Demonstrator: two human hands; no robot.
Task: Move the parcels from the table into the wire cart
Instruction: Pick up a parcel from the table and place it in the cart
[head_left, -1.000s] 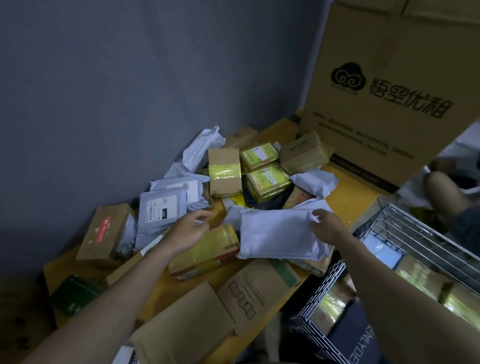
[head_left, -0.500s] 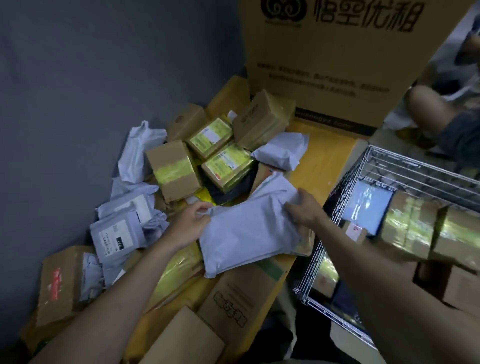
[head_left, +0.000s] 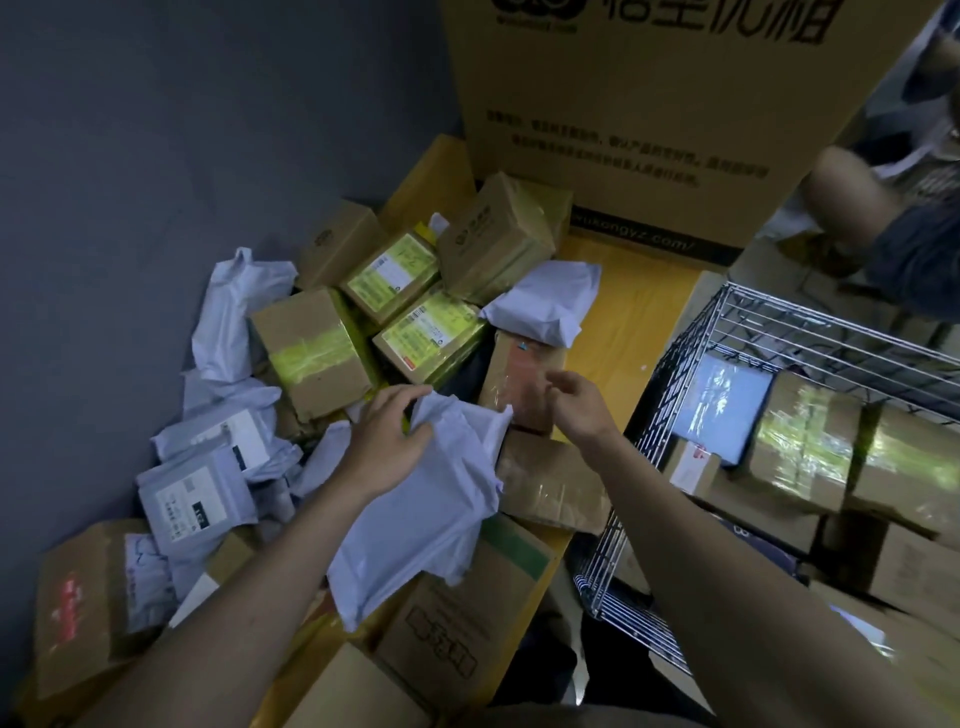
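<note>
Cluttered table (head_left: 639, 312): left hand (head_left: 384, 447) grips mailer (head_left: 426, 509), right hand (head_left: 576, 405) loosely spread above box (head_left: 524, 384); support mailer underneath before swinging to cart (head_left: 675, 364).

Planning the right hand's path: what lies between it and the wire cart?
Head view: only bare yellow table separates the right hand from the wire cart; no parcel intervenes.

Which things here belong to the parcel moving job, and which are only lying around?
Job:
left hand gripping white mailer bag
right hand, empty
taped boxes
wire cart
yellow table

Lying about:
large printed carton
another person's leg
</note>
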